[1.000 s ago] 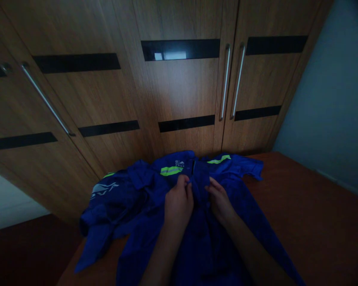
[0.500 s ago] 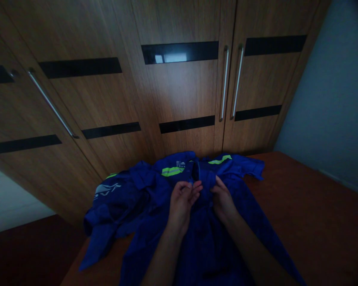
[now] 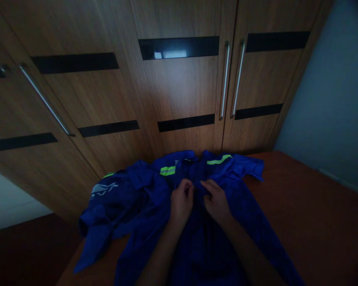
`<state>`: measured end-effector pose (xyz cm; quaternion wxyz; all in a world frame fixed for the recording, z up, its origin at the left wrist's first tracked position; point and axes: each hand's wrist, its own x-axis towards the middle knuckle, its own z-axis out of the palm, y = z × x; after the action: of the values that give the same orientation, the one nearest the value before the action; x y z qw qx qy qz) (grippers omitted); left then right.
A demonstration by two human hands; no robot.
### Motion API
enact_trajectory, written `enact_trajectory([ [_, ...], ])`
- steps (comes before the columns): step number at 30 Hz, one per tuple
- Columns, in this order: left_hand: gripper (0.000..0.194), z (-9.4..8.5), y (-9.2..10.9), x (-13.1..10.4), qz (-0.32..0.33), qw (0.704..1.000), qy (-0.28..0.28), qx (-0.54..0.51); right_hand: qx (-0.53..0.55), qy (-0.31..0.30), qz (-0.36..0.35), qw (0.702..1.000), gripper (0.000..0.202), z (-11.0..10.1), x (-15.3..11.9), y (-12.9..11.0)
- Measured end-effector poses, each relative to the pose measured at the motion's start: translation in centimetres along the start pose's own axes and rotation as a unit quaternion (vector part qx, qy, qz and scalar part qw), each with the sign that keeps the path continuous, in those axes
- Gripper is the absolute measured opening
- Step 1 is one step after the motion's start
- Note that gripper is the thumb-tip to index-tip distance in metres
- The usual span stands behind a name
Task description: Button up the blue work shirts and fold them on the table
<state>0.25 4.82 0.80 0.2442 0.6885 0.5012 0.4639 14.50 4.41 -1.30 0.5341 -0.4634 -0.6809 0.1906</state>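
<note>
A blue work jacket (image 3: 250, 222) with yellow-green reflective strips lies spread out in front of me, its collar end toward the cabinet. My left hand (image 3: 181, 200) pinches the cloth at the front opening, a little below the collar. Close to its right, my right hand (image 3: 216, 200) has its fingers closed on the other front edge of the jacket. The fingertips nearly meet, and whatever small fastening lies between them is too dark to make out.
Another blue garment (image 3: 107, 202) with a pale print lies bunched at the left. The reddish-brown surface (image 3: 310, 214) under the clothes reaches a wooden cabinet (image 3: 185, 87) with long metal handles (image 3: 225, 81). A pale wall (image 3: 322, 99) stands on the right.
Both hands have come closer together, bringing the jacket's front edges with them. My left fingers have curled into a pinch, and the collar area lies flatter.
</note>
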Motion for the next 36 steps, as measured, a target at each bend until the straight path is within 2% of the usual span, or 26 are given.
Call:
enact_trajectory([
  [2,0.004,-0.8,-0.3,-0.3,-0.013,1.0,-0.002,-0.026,-0.072,-0.028,-0.015,0.997,0.058,0.2,-0.3,0.0],
  [5,0.006,-1.4,-0.6,-0.6,-0.055,0.994,0.029,-0.085,-0.112,-0.048,-0.029,0.992,0.054,0.4,-0.6,-0.4],
  [10,0.01,-1.3,-0.5,-0.7,-0.071,0.989,0.015,-0.13,-0.048,-0.01,-0.012,0.999,0.021,0.6,-0.2,-1.1],
  [13,0.01,-1.2,-0.6,-0.8,-0.072,0.988,0.007,-0.136,0.002,0.01,0.008,1.0,0.015,0.9,0.0,-0.9],
  [17,0.006,-1.3,-0.6,-0.9,-0.059,0.992,0.017,-0.106,0.06,0.029,0.063,0.996,0.016,1.3,-0.2,-0.5],
  [21,0.005,-1.6,-0.3,-0.9,-0.04,0.996,0.04,-0.063,0.135,0.002,0.121,0.983,0.019,1.5,-0.5,-0.5],
  [25,0.006,-1.6,-0.2,-0.9,-0.032,0.996,0.062,-0.058,0.122,-0.021,0.117,0.985,0.022,1.6,-0.5,-0.6],
  [29,0.008,-1.4,-0.4,-0.8,-0.038,0.995,0.054,-0.079,0.092,-0.007,0.112,0.989,0.024,1.9,-0.6,-0.5],
  [36,0.008,-1.3,-0.7,-0.7,-0.061,0.989,0.034,-0.132,0.161,-0.011,0.152,0.975,0.022,1.9,-0.5,-0.2],
])
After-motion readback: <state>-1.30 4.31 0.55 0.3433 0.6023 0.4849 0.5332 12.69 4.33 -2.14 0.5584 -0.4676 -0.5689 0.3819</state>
